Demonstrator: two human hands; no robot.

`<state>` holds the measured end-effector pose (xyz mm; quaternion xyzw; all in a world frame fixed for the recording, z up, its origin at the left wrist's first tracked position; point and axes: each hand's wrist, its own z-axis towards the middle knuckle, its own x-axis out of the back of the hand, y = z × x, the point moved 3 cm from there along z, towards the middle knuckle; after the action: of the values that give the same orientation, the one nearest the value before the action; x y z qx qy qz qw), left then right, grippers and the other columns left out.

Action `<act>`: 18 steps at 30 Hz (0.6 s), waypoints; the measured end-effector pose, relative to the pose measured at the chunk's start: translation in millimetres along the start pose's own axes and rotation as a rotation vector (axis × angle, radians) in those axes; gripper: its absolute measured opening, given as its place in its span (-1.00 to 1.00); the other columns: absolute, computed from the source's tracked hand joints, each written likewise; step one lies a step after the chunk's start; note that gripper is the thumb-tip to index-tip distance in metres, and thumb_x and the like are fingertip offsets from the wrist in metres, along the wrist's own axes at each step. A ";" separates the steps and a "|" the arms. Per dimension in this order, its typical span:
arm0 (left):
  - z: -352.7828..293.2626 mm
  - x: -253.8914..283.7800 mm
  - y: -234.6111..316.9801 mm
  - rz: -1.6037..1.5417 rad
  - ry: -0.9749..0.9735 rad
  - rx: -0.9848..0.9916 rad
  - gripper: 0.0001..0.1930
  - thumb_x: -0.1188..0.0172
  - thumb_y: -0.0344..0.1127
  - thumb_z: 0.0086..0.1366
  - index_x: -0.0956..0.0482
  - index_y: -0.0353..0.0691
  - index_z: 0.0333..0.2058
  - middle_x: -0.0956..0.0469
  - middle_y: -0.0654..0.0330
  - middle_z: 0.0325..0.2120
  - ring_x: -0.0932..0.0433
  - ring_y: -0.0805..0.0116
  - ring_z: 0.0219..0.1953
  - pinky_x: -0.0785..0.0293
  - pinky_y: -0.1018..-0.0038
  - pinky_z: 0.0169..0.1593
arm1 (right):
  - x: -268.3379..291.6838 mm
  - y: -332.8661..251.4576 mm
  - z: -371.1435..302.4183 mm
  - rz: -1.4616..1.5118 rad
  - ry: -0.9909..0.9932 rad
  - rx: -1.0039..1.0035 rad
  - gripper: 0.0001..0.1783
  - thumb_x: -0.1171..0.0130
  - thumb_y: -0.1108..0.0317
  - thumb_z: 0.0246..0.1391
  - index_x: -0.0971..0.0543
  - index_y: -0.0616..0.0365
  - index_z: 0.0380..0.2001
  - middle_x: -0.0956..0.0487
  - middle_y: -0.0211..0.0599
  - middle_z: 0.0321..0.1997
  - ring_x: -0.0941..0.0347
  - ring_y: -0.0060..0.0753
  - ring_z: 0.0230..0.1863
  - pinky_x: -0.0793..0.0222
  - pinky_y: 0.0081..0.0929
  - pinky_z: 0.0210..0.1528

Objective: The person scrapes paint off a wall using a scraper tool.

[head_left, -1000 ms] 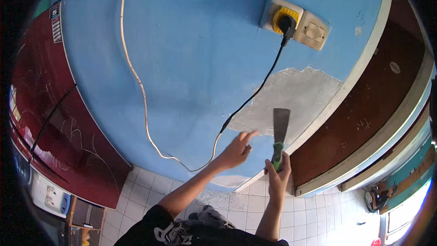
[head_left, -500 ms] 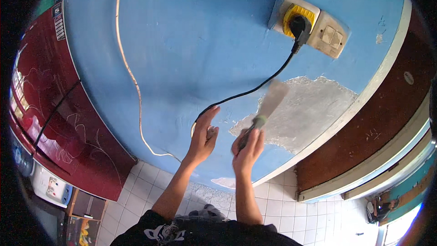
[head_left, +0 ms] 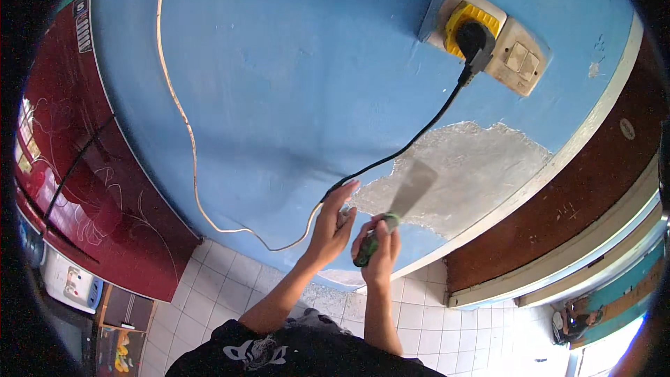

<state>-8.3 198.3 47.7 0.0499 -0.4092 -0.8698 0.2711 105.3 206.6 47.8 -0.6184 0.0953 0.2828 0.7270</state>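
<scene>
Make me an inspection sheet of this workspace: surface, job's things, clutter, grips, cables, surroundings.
Surface: blue wall with a ragged grey patch.
Job's things: scraper, blade in front of the patch; contact unclear.
Clutter: small dark item on the tiles; too small to identify.
Grips: right grip closed around the scraper's handle; left grip beside the black cable, contact unclear.
Cables: black cable runs from the plug; white cable left.
Surroundings: switch upper right, red panel left, brown panel right.
</scene>
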 end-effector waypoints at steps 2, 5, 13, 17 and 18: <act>-9.0 -10.2 -4.0 -0.028 0.070 -0.033 -0.65 0.06 -0.46 0.25 -0.31 -0.22 0.04 -0.44 0.12 -0.13 -0.42 0.58 -0.51 -0.39 0.62 -0.42 | 2.2 9.7 0.6 -0.018 -0.011 -0.029 -0.76 0.18 0.22 0.21 -0.34 0.18 -0.34 -0.35 -0.34 -0.63 -0.23 -0.55 -0.80 -0.14 -0.64 -0.83; -19.5 -19.1 -0.1 -0.515 -0.094 0.489 -0.74 0.14 -0.26 0.34 -0.39 -0.16 -0.05 -0.38 0.40 -0.69 -0.22 0.68 -0.80 -0.17 0.75 -0.75 | 7.9 19.0 3.3 -0.206 -0.001 0.011 -0.69 0.20 0.15 0.24 -0.35 0.19 -0.37 -0.33 -0.39 -0.67 -0.19 -0.62 -0.82 -0.11 -0.66 -0.84; -27.5 0.4 15.2 -0.634 -0.058 0.665 -0.71 0.03 -0.16 0.30 -0.46 -0.24 -0.16 -0.46 0.37 -0.57 -0.37 0.71 -0.58 -0.32 0.73 -0.55 | -28.9 5.6 -16.2 -0.485 0.135 0.128 -0.68 0.18 0.22 0.24 -0.40 0.21 -0.47 -0.38 -0.48 -0.59 -0.20 -0.75 -0.58 -0.17 -0.69 -0.59; -24.1 -1.6 22.7 -0.704 -0.116 0.563 -0.67 -0.08 -0.21 0.24 -0.44 -0.34 -0.13 -0.52 0.25 -0.37 -0.44 0.61 -0.30 -0.38 0.67 -0.24 | -23.3 7.6 -18.3 -0.482 0.109 0.109 -0.68 0.19 0.22 0.24 -0.41 0.23 -0.43 -0.41 -0.46 -0.51 -0.26 -0.72 -0.49 -0.23 -0.68 -0.49; -27.0 -2.6 23.7 -0.701 -0.110 0.567 -0.67 -0.08 -0.21 0.24 -0.44 -0.34 -0.13 -0.52 0.25 -0.37 -0.44 0.61 -0.30 -0.38 0.67 -0.24 | -20.7 9.2 -19.5 -0.474 0.084 0.092 -0.68 0.19 0.22 0.24 -0.41 0.23 -0.43 -0.42 -0.45 -0.51 -0.26 -0.72 -0.49 -0.23 -0.70 -0.48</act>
<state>12.5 168.8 47.0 0.2115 -0.6034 -0.7640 -0.0864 87.6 182.7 46.0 -0.6009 -0.0097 0.0740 0.7958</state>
